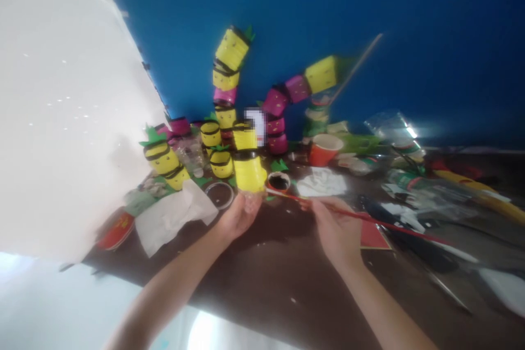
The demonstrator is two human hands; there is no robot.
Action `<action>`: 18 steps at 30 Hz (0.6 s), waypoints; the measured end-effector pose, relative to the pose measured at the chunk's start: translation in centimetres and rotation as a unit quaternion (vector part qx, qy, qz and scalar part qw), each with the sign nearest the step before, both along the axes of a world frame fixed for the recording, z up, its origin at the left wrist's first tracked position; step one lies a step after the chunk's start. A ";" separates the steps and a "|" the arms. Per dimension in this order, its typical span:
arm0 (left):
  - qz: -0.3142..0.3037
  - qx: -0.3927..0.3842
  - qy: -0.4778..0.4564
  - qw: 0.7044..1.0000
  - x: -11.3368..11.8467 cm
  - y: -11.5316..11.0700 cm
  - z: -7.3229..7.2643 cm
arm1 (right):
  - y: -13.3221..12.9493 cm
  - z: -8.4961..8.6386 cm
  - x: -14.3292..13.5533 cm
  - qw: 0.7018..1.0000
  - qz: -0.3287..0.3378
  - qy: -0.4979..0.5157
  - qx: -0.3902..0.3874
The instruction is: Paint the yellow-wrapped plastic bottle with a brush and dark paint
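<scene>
My left hand (pixel 243 214) is closed round the clear base of a yellow painted bottle piece (pixel 249 172), held upright over the brown table (pixel 254 284). My right hand (pixel 334 224) pinches a long red paintbrush (pixel 394 224), whose tip points left at the lower edge of the yellow piece. Just behind the brush tip stands a small cup of dark paint (pixel 279 181). Left of the yellow piece lies a round dark lid or dish (pixel 219 195). The picture is blurred, so I cannot tell whether the tip touches the piece.
Stacked yellow and magenta pieces (pixel 226 79) lean along the blue wall (pixel 307 5). A red cup (pixel 325 149) and crumpled tissue (pixel 322 181) are behind my right hand. White paper (pixel 176 219) lies left. Clear plastic bottles (pixel 435 191) and a red card (pixel 374 232) are at the right.
</scene>
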State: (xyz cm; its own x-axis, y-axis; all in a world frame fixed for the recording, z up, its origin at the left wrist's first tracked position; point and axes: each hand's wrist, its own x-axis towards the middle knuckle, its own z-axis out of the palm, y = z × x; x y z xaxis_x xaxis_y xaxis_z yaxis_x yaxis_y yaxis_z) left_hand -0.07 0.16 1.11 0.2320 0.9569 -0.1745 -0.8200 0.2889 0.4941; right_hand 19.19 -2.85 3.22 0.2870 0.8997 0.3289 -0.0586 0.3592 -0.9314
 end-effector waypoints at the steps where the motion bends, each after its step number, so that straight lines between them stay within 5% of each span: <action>1: 0.000 -0.008 0.004 1.000 0.0 0.0 0.1 | 0.1 -0.1 0.1 1.000 0.001 0.018 0.002; 8: 0.003 0.008 -0.010 1.000 0.0 -0.3 0.0 | -0.2 0.3 -0.5 0.999 0.042 0.016 -0.005; 14: 0.003 -0.011 -0.005 1.000 0.1 -0.1 0.2 | 0.1 0.0 0.0 1.000 -0.010 0.008 -0.001; 18: 0.004 0.009 -0.007 1.000 0.0 -0.1 0.0 | 0.0 0.4 -0.1 0.998 0.039 0.057 0.008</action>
